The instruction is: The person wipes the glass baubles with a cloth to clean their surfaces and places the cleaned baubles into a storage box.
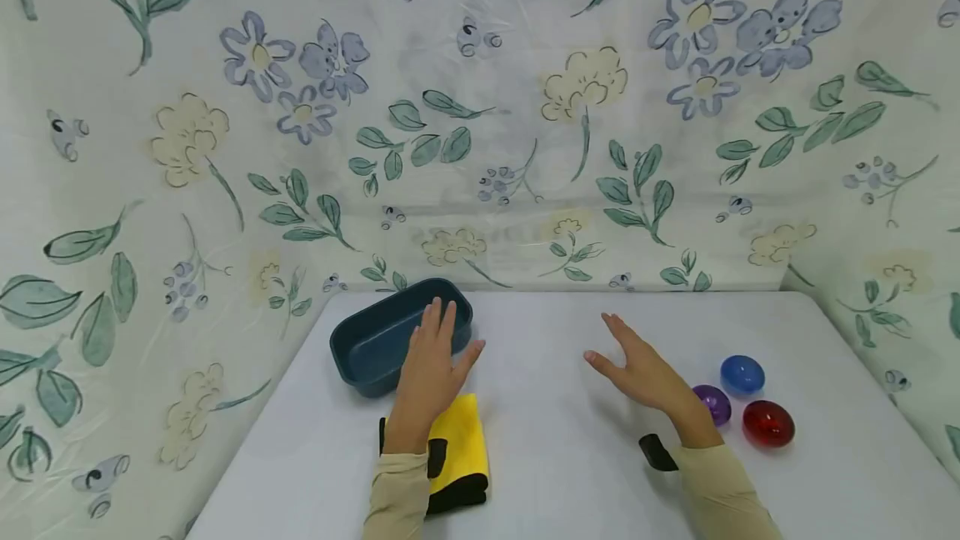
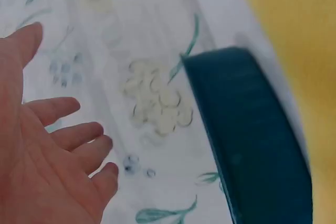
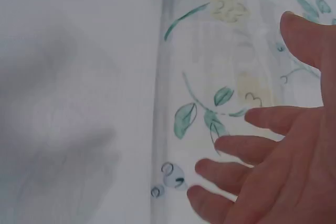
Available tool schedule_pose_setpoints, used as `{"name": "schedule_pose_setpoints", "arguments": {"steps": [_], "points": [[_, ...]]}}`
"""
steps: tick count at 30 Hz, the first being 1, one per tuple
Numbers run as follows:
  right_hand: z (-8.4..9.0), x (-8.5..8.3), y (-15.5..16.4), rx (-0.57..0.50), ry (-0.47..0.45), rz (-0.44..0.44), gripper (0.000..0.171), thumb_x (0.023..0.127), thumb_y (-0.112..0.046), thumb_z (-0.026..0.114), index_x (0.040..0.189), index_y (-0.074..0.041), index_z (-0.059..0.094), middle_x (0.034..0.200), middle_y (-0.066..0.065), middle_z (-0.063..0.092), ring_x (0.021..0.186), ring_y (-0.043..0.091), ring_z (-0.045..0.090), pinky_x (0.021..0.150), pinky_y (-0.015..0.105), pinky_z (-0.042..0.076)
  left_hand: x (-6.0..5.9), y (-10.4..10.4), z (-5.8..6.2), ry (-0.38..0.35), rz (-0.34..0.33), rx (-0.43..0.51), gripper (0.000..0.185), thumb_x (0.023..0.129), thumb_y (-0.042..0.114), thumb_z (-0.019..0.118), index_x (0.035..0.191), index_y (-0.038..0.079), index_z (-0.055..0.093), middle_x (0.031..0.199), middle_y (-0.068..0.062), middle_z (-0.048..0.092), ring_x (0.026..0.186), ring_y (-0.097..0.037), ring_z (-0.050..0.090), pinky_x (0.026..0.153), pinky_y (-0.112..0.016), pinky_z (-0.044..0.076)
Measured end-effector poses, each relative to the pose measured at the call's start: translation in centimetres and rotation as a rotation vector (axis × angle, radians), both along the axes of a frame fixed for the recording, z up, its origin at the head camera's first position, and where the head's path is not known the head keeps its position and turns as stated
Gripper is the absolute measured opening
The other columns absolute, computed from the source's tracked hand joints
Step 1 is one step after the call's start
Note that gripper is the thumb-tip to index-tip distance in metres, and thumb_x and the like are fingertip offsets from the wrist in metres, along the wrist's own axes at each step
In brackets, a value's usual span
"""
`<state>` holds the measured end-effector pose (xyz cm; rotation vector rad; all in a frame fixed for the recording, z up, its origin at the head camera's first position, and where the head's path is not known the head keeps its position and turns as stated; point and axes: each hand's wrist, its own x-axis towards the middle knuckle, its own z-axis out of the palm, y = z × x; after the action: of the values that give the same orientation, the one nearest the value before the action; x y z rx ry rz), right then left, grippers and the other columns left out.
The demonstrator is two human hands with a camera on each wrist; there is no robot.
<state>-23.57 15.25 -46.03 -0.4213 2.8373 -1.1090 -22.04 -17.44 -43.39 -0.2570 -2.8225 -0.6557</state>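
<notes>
The grip of the left hand [image 1: 433, 365] is wide and empty, its fingers extended and its thumb held well out to the side, and the grip of the right hand [image 1: 637, 369] is just as loose, fingers reaching toward the upper left with the thumb apart and nothing held. In the head view the left hand, a little left of centre, overlaps the right part of a dark teal container [image 1: 352, 367], yet the left wrist view shows a gap between the fingers at its left and the container's wall at its lower right, so the two are apart there. The container sits at centre left of the head frame, on the far part of a white table [image 1: 555, 448]. Below it, at lower centre, a yellow cloth [image 1: 465, 440] with a black edge lies partly hidden behind the left wrist and its tan sleeve [image 1: 397, 490]. The right hand is right of centre, over bare table, a black band [image 1: 657, 452] at its wrist. At lower right three shiny egg-shaped pieces are grouped close together: a blue egg [image 1: 742, 375] at the top, a purple egg [image 1: 714, 405] partly covered by the right forearm, and a red egg [image 1: 768, 424] lowest. A floral sheet [image 1: 517, 115] fills the upper frame.
</notes>
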Motion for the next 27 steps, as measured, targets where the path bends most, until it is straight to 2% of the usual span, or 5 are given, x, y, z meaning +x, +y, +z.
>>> {"name": "schedule_pose_setpoints", "arguments": {"steps": [6,10,14,23,27], "points": [[-0.1,-1.9,-1.5,-0.207,-0.029,0.073,0.081,0.102,-0.043,0.061,0.165,-0.007,0.023,0.170,0.022,0.024,0.156,0.047,0.025,0.123,0.065,0.027,0.7,-3.4,1.6,-0.089,0.109,0.198,0.084,0.103,0.053,0.055,0.167,0.016,0.017,0.175,-0.012,0.011,0.160,-0.041,0.021,0.126,-0.063,0.023],[-0.1,-3.4,-3.3,-0.349,-0.059,0.108,0.080,0.102,-0.035,0.065,0.164,-0.004,0.024,0.171,0.021,0.024,0.157,0.045,0.025,0.126,0.058,0.025,1.2,-5.8,2.2,-0.089,0.145,0.272,0.083,0.104,0.051,0.054,0.167,0.012,0.017,0.175,-0.016,0.012,0.159,-0.043,0.019,0.126,-0.065,0.023],[-0.3,-4.9,-5.2,-0.423,-0.085,0.137,0.082,0.100,-0.035,0.068,0.164,-0.005,0.025,0.171,0.019,0.025,0.157,0.043,0.025,0.128,0.056,0.024,1.7,-8.4,2.5,-0.081,0.186,0.305,0.084,0.104,0.051,0.053,0.166,0.007,0.017,0.174,-0.019,0.015,0.160,-0.041,0.018,0.128,-0.062,0.021],[-0.5,-6.8,-9.2,-0.450,-0.180,0.171,0.087,0.097,-0.031,0.072,0.165,-0.008,0.022,0.171,0.019,0.025,0.158,0.041,0.027,0.128,0.055,0.026,3.2,-12.5,1.6,-0.224,0.377,0.381,0.096,0.101,0.060,0.053,0.167,0.010,0.006,0.173,-0.021,0.012,0.159,-0.044,0.017,0.126,-0.063,0.023],[-0.8,-7.6,-10.9,-0.471,-0.213,0.154,0.088,0.095,-0.032,0.075,0.165,-0.011,0.025,0.170,0.018,0.028,0.157,0.040,0.030,0.126,0.054,0.030,3.5,-13.8,0.5,-0.246,0.411,0.446,0.101,0.099,0.062,0.055,0.167,0.007,0.003,0.173,-0.022,0.009,0.159,-0.044,0.016,0.125,-0.062,0.025]]}}
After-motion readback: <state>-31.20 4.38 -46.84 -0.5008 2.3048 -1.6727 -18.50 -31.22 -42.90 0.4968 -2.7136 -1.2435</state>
